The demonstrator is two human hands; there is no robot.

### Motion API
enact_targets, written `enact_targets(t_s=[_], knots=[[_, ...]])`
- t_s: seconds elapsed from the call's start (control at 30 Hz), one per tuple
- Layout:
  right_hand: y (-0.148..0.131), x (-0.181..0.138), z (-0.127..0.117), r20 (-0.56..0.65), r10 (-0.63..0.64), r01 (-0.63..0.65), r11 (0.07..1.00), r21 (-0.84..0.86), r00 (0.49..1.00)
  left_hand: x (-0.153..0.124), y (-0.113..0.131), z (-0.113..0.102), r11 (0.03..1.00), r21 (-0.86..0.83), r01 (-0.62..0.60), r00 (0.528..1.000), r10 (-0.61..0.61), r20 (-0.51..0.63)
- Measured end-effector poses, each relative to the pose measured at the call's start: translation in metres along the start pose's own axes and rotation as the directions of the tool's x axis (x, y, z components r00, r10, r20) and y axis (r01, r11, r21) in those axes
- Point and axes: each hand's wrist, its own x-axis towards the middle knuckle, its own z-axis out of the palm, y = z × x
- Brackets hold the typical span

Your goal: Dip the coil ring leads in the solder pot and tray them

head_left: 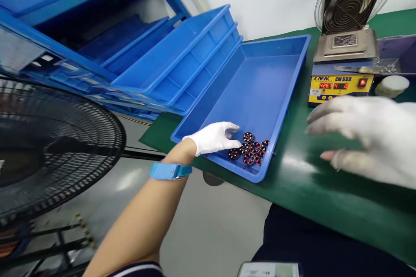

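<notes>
My left hand (214, 138), in a white glove with a blue wrist strap (170, 171), reaches over the near end of a shallow blue tray (260, 176). Its fingers and thumb are apart, and the thumb tip is at the edge of a small ring-shaped part with copper windings (244, 149), like a motor stator; whether they touch I cannot tell. Several similar wound rings (248, 159) lie grouped in that corner. My right hand (364, 134), gloved too and slightly blurred, hovers above the green mat (299, 156) with fingers and thumb apart, holding nothing visible. One bare fingertip shows.
Beyond my right hand stands a yellow solder pot unit (341, 86) with a lit red display and a fan (347, 6) behind it. A knife-like tool (359, 69) lies across it. Stacked blue trays (195, 60) rise at left, near a large black fan (58, 151).
</notes>
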Motion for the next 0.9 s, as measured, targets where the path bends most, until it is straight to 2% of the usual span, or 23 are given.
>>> enact_targets(t_s=[0.03, 0.07, 0.1, 0.13, 0.2, 0.23, 0.37, 0.47, 0.53, 0.6, 0.67, 0.73, 0.77, 0.83, 0.9], knots=[[-0.013, 0.0, 0.01, 0.022, -0.197, 0.198, 0.977, -0.078, 0.98, 0.002, -0.001, 0.006, 1.0, 0.011, 0.012, 1.0, -0.011, -0.01], [-0.023, 0.001, 0.018, 0.071, -0.315, 0.322, 0.937, -0.138, 0.947, 0.006, 0.001, 0.013, 0.999, 0.02, 0.03, 0.999, -0.029, -0.022], [-0.029, 0.003, 0.024, 0.128, -0.396, 0.414, 0.893, -0.18, 0.909, 0.011, 0.004, 0.019, 0.998, 0.026, 0.051, 0.998, -0.051, -0.027], [-0.032, 0.006, 0.028, 0.181, -0.414, 0.445, 0.875, -0.19, 0.892, 0.016, 0.008, 0.025, 0.997, 0.029, 0.074, 0.997, -0.073, -0.025], [-0.03, 0.011, 0.033, 0.263, -0.391, 0.444, 0.877, -0.186, 0.882, 0.027, 0.015, 0.034, 0.995, 0.014, 0.101, 0.995, -0.101, -0.002], [-0.026, 0.012, 0.035, 0.265, -0.384, 0.437, 0.881, -0.182, 0.885, 0.031, 0.017, 0.036, 0.995, -0.012, 0.104, 0.994, -0.104, 0.016], [-0.005, 0.015, 0.037, 0.163, -0.274, 0.3, 0.939, -0.167, 0.948, 0.039, 0.018, 0.025, 0.97, -0.209, 0.122, 0.988, -0.099, 0.116], [0.003, 0.019, 0.036, 0.065, -0.158, 0.165, 0.98, -0.11, 0.985, 0.035, 0.029, 0.009, 0.912, -0.409, 0.043, 0.995, -0.004, 0.098], [0.003, 0.025, 0.036, -0.022, -0.104, 0.103, 0.994, -0.044, 0.994, 0.032, 0.047, 0.004, 0.835, -0.547, -0.054, 0.994, 0.098, 0.053], [0.003, 0.032, 0.036, -0.134, -0.07, 0.073, 0.997, 0.021, 0.988, 0.029, 0.075, 0.009, 0.7, -0.705, -0.115, 0.973, 0.224, 0.063], [0.007, 0.039, 0.035, -0.251, -0.105, 0.123, 0.991, 0.058, 0.962, 0.029, 0.107, 0.02, 0.536, -0.835, -0.121, 0.924, 0.369, 0.103], [0.015, 0.045, 0.03, -0.336, -0.197, 0.221, 0.975, 0.034, 0.921, 0.033, 0.137, 0.034, 0.423, -0.899, -0.116, 0.879, 0.466, 0.106], [0.02, 0.048, 0.026, -0.357, -0.232, 0.249, 0.968, 0.003, 0.905, 0.036, 0.149, 0.041, 0.387, -0.915, -0.116, 0.869, 0.486, 0.096], [0.028, 0.051, 0.016, -0.359, -0.222, 0.211, 0.975, -0.069, 0.907, 0.043, 0.164, 0.052, 0.359, -0.925, -0.124, 0.876, 0.477, 0.068], [0.032, 0.053, 0.006, -0.34, -0.154, 0.112, 0.984, -0.14, 0.928, 0.048, 0.17, 0.06, 0.421, -0.881, -0.216, 0.901, 0.434, -0.013]])
